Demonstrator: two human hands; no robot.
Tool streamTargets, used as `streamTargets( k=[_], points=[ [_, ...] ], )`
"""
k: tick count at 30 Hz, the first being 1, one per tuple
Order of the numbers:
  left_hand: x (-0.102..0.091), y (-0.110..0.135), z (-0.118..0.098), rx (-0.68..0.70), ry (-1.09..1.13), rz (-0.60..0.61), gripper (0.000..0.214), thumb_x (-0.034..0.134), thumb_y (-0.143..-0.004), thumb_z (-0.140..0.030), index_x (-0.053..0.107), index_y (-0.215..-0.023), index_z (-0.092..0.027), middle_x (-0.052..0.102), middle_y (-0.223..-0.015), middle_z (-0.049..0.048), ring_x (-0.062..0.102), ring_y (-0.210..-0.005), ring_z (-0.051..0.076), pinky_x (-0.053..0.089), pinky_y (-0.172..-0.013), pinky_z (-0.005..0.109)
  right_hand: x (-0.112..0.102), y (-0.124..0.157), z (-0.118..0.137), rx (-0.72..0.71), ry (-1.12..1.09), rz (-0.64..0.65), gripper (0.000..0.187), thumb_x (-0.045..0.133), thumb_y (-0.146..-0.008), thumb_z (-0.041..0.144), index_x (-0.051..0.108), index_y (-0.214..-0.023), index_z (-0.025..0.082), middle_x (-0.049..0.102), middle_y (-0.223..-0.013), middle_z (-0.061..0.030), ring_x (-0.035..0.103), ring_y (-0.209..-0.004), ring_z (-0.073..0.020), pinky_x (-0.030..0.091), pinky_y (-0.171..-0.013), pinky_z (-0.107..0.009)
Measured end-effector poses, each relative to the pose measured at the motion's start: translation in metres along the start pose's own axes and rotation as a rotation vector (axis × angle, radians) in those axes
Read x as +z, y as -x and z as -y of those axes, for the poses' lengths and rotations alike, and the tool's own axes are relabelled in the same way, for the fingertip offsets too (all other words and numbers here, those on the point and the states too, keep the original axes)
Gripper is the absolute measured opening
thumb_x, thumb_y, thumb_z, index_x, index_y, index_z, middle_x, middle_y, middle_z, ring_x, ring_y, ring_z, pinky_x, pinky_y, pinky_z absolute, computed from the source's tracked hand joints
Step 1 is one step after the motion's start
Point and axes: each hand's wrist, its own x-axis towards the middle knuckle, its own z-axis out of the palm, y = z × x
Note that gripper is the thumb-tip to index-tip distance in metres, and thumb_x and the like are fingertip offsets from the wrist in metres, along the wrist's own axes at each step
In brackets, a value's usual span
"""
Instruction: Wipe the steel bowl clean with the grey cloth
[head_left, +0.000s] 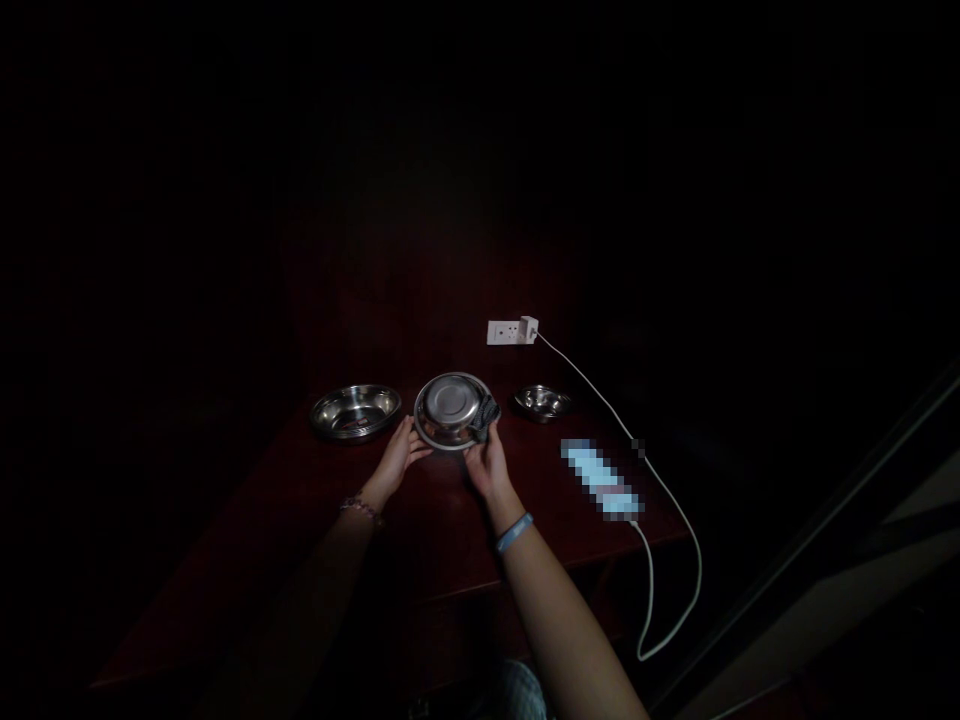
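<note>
A shiny steel bowl (pixel 450 402) is held up over the dark red table, its underside turned toward me. On the lower left of its rim, my left hand (pixel 399 455) grips the edge. My right hand (pixel 487 455) grips the lower right side and presses a dark grey cloth (pixel 485 416) against the metal. To the left sits a stack of wider steel bowls (pixel 355 412), open side up. Smaller steel bowls (pixel 541 402) rest to the right of the held one.
A phone (pixel 602 480) with a blurred screen lies on the table's right side. Its white cable (pixel 604 398) loops past the table edge and up to a charger (pixel 529 328) in the wall socket (pixel 502 332). The surroundings are very dark.
</note>
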Motion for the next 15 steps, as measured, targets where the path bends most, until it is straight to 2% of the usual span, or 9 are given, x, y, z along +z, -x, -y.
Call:
streamTargets(
  k=[7, 15],
  points=[
    [-0.002, -0.0027, 0.0002, 0.071, -0.006, -0.072, 0.021, 0.07, -0.09, -0.038, 0.07, -0.102, -0.022, 0.077, -0.097, 0.0088, 0.071, -0.079, 0.017, 0.056, -0.073, 0.028, 0.0015, 0.0011, -0.0036, 0.045, 0.026, 0.025, 0.026, 0.059, -0.099, 0.042, 0.074, -0.113, 0.026, 0.08, -0.113, -0.0015, 0.073, -0.111, -0.0162, 0.058, -0.102, -0.032],
    [0.0036, -0.0003, -0.0084, 0.091, 0.083, -0.198, 0.014, 0.062, -0.094, -0.026, 0.074, -0.1, -0.023, 0.079, -0.099, 0.0069, 0.073, -0.084, 0.018, 0.056, -0.069, 0.024, 0.0034, 0.0062, -0.0031, 0.09, 0.046, 0.029, 0.025, 0.059, -0.099, 0.04, 0.074, -0.11, 0.024, 0.08, -0.112, -0.0026, 0.073, -0.11, -0.0176, 0.058, -0.102, -0.035]
  ],
)
